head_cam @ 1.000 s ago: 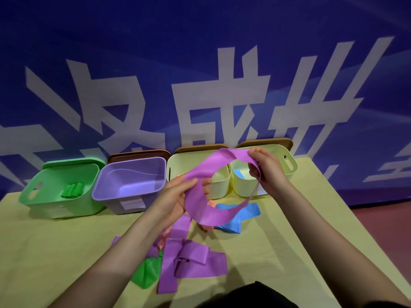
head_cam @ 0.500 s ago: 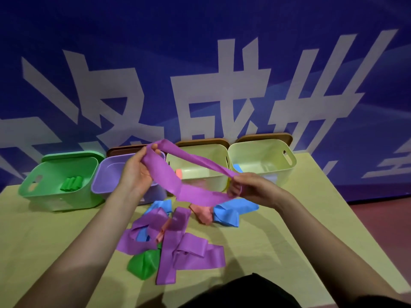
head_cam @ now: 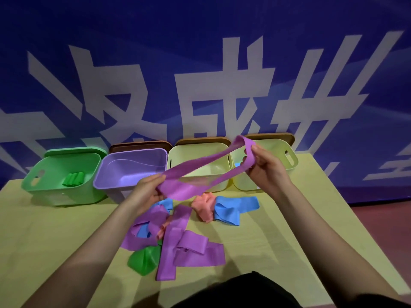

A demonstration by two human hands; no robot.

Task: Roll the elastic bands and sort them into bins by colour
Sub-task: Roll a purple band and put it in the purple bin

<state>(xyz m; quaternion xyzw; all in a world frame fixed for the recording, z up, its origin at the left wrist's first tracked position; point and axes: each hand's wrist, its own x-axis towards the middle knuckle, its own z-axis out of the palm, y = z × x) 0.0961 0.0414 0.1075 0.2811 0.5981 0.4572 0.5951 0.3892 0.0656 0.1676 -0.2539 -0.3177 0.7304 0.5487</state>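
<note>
A purple elastic band point(head_cam: 195, 172) hangs stretched in the air between both hands, above the table. My left hand point(head_cam: 146, 192) pinches its lower left end in front of the purple bin point(head_cam: 131, 170). My right hand point(head_cam: 264, 170) grips its upper right end in front of the right yellow bin point(head_cam: 287, 161). Below them lies a loose pile: purple bands point(head_cam: 189, 247), a green band point(head_cam: 142, 261), an orange band point(head_cam: 204, 205) and a blue band point(head_cam: 233, 207).
A green bin point(head_cam: 57, 190) at the far left holds rolled green bands point(head_cam: 73, 180). A second pale yellow bin point(head_cam: 198, 158) stands between the purple and right yellow bins. Brown lids lean behind the bins against a blue banner. The yellow table point(head_cam: 44, 241) ends at the right.
The band has swung over: my left hand dropped from high at the purple bin down toward the table, and my right hand rose up and right to the yellow bin.
</note>
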